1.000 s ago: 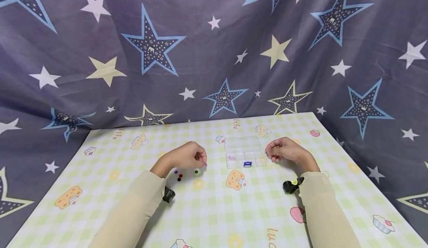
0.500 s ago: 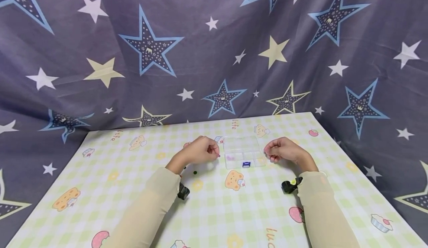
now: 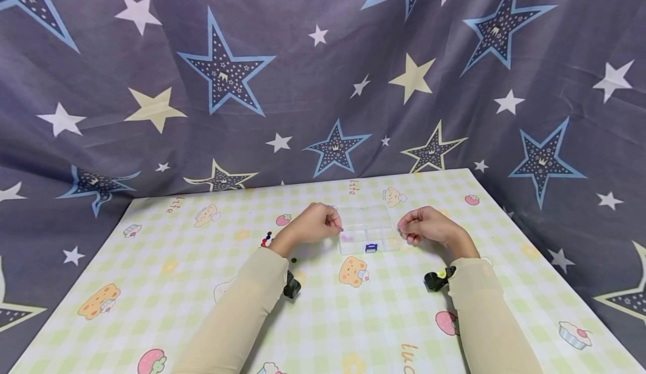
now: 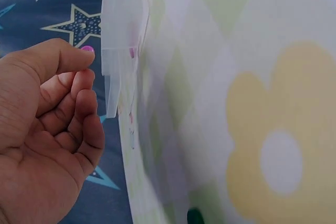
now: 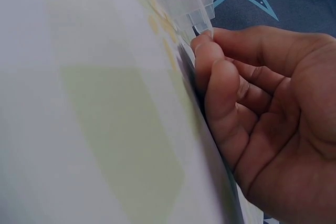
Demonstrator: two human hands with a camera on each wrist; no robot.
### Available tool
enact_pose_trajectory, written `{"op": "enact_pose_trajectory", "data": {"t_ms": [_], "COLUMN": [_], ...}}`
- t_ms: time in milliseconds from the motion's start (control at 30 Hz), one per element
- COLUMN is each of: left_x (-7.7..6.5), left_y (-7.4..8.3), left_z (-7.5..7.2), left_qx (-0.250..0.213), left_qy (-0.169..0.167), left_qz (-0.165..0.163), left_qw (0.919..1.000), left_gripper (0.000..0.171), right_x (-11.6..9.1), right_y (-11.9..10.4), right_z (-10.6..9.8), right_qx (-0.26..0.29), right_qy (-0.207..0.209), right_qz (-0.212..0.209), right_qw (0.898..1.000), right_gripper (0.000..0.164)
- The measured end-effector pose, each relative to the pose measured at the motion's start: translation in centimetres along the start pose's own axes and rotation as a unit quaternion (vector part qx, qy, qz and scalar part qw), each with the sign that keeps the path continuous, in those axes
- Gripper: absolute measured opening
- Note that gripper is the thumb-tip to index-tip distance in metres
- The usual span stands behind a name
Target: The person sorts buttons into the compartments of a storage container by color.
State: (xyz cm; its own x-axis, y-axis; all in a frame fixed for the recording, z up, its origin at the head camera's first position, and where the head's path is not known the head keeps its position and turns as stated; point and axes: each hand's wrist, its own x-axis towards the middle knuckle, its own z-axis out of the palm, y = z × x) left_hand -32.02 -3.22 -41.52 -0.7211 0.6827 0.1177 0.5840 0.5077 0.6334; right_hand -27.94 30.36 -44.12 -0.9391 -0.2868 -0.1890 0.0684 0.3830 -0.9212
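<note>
The clear rectangular plastic box [image 3: 370, 229] between the left hand [image 3: 315, 222] and right hand [image 3: 428, 226] is smooth. The round magenta bead [image 4: 88, 49] at the left hand looks glossy. The purple-grey star-print curtain [image 3: 298, 93] behind them is matt cloth.

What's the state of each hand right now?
Left hand: closed, pinching a magenta bead.
Right hand: closed, fingertips apparently pinching the edge of the clear box.

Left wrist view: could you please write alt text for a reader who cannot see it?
A left hand pinches a small pink bead beside a clear plastic box on a checked tablecloth. A dark green bead shows at the bottom edge, and a dark starry cloth hangs behind.
</note>
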Motion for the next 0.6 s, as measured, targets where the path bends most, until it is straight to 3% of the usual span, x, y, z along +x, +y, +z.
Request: {"op": "enact_pose_trajectory", "data": {"t_ms": [333,600], "left_x": [0.66,-0.20], "left_y": [0.04,-0.17], "left_z": [0.74,-0.04], "left_qx": [-0.002,0.001], "left_qy": [0.014,0.020], "left_qz": [-0.019,-0.023], "left_qw": [0.9997,0.9995], "left_gripper": [0.007,0.006], "right_x": [-0.06,-0.03], "right_y": [-0.15,-0.17], "right_z": [0.00,0.07], "right_qx": [0.001,0.002], "right_qy": [0.003,-0.001], "right_qz": [0.005,0.002], "right_qw": [1.000,1.000], "right_gripper": [0.014,0.015]}}
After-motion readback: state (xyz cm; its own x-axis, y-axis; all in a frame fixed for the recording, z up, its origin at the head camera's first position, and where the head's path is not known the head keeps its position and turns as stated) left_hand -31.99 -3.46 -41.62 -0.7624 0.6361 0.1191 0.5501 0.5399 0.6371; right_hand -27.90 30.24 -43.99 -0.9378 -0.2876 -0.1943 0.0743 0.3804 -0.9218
